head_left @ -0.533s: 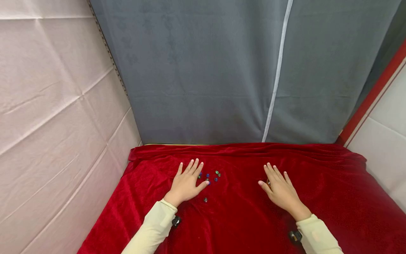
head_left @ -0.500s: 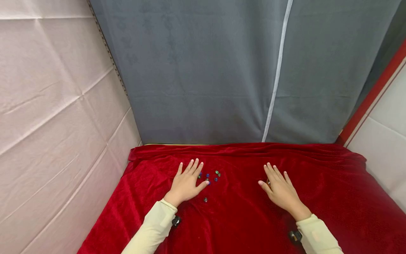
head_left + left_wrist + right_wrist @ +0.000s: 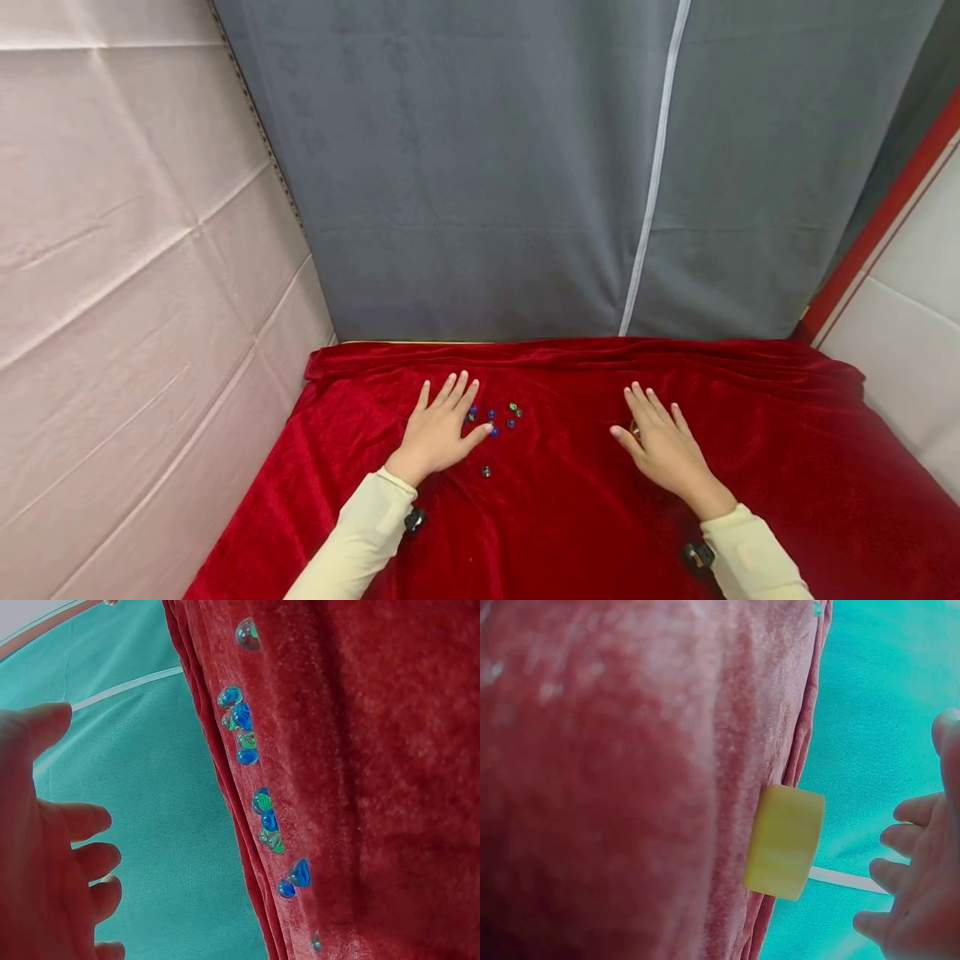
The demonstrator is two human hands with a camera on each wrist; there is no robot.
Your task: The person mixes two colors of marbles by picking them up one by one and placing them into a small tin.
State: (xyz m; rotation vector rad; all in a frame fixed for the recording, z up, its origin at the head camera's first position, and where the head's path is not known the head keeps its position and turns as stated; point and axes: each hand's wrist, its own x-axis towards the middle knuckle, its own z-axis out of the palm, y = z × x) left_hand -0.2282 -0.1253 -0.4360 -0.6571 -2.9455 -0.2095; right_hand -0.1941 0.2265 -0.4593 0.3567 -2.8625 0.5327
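My left hand (image 3: 437, 433) is held with its fingers spread over the left part of the red cloth, holding nothing. Glass marbles, among them a blue marble (image 3: 491, 413), lie scattered by its thumb and forefinger, and the hand hides some. In the left wrist view, several blue and green marbles (image 3: 247, 756) rest on the cloth, apart from the raised fingers (image 3: 94, 820). My right hand (image 3: 666, 446) hovers with straight fingers, palm down. Below it, mostly hidden in the head view, sits a short yellow cylinder (image 3: 786, 841), apart from the fingers in the right wrist view.
Wrinkled red velvet cloth (image 3: 570, 517) covers the table. A grey curtain (image 3: 480, 183) with a white strip hangs behind it. Pale cloth walls (image 3: 150, 292) stand at the left and right. One marble (image 3: 486, 472) lies nearer me than the rest.
My left hand has shifted very slightly left and away from me, uncovering a little more of the marbles beside it. The right hand stays nearly still.
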